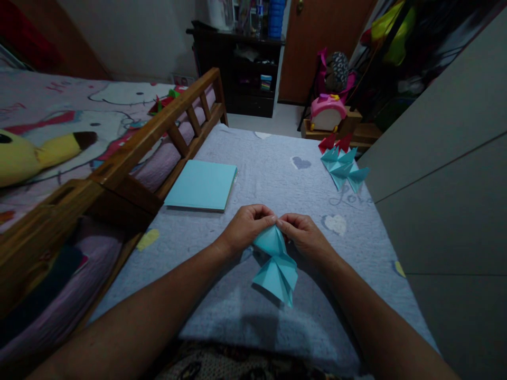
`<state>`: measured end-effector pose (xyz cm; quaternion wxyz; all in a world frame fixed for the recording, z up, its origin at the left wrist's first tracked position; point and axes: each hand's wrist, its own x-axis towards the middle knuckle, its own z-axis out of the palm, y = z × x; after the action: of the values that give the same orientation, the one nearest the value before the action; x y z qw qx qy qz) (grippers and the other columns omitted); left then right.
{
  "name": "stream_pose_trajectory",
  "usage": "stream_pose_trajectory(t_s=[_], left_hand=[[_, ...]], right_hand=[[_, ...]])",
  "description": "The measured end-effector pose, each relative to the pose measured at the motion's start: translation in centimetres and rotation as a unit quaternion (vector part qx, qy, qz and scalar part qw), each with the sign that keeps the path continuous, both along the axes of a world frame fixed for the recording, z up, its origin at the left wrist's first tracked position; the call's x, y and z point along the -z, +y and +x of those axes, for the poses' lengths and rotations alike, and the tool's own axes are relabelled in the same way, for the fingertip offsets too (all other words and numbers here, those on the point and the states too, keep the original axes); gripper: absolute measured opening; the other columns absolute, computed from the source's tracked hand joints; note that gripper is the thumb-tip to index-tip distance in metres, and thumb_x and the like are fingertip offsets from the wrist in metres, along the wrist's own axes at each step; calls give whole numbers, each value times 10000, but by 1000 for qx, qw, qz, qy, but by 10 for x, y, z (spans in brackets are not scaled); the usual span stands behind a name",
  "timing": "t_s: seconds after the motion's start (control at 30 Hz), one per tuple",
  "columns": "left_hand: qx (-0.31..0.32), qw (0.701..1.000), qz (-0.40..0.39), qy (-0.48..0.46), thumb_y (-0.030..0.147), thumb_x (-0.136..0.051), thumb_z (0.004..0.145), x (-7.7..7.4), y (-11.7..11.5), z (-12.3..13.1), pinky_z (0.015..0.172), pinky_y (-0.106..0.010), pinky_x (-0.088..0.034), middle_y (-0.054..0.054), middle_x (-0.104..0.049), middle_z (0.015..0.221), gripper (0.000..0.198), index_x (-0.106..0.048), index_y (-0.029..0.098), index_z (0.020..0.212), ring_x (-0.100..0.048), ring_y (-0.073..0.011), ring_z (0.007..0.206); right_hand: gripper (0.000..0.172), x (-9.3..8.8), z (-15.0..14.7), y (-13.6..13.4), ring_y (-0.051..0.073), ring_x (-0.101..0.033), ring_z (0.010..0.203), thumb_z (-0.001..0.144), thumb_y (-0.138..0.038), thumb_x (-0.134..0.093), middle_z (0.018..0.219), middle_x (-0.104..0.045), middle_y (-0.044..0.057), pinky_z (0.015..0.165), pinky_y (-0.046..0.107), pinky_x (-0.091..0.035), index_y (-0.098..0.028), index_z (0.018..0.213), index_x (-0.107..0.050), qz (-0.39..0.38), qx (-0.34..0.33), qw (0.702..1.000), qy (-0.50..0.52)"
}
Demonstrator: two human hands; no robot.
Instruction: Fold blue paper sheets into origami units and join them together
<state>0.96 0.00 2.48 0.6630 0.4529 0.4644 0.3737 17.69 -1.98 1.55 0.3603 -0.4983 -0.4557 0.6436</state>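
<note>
A folded light-blue paper piece (277, 272) hangs below my hands over the blue bedsheet, its creased lower part fanned out toward me. My left hand (250, 226) pinches its top edge from the left, thumb and fingers pressed together. From the right, my right hand (301, 231) pinches the same top edge, and the two thumbs nearly touch. A stack of square light-blue paper (204, 186) lies flat to the left. Several folded blue paper shapes (343, 166) stand at the right, with folded red paper (335, 143) just behind them.
A wooden rail (158, 124) runs along the left, with a bed and a yellow plush toy (43, 153) beyond it. Pale cabinet panels (447, 211) rise at the right. A dark shelf (237, 68) and a pink toy case (328, 113) stand at the back.
</note>
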Motion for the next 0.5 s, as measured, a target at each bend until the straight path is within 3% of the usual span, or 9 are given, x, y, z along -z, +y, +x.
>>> stream_pose_trajectory(t_s=[0.3, 0.5], left_hand=[[-9, 1000, 10, 20, 397, -775, 681, 3, 2, 0, 528, -218, -365, 20, -584, 649, 290, -649, 138, 709, -474, -89, 552], [-15, 1000, 5, 18, 389, -774, 673, 0, 2, -2, 526, -223, -362, 15, -591, 655, 280, -657, 138, 715, -478, -93, 553]], right_hand=[[338, -4, 2, 1, 99, -448, 534, 768, -482, -746, 583, -537, -26, 522, 245, -326, -171, 679, -648, 22, -35, 999, -1], [353, -5, 4, -1, 88, -422, 512, 765, -495, -744, 571, -526, -34, 488, 236, -290, -174, 678, -628, 5, -45, 999, -4]])
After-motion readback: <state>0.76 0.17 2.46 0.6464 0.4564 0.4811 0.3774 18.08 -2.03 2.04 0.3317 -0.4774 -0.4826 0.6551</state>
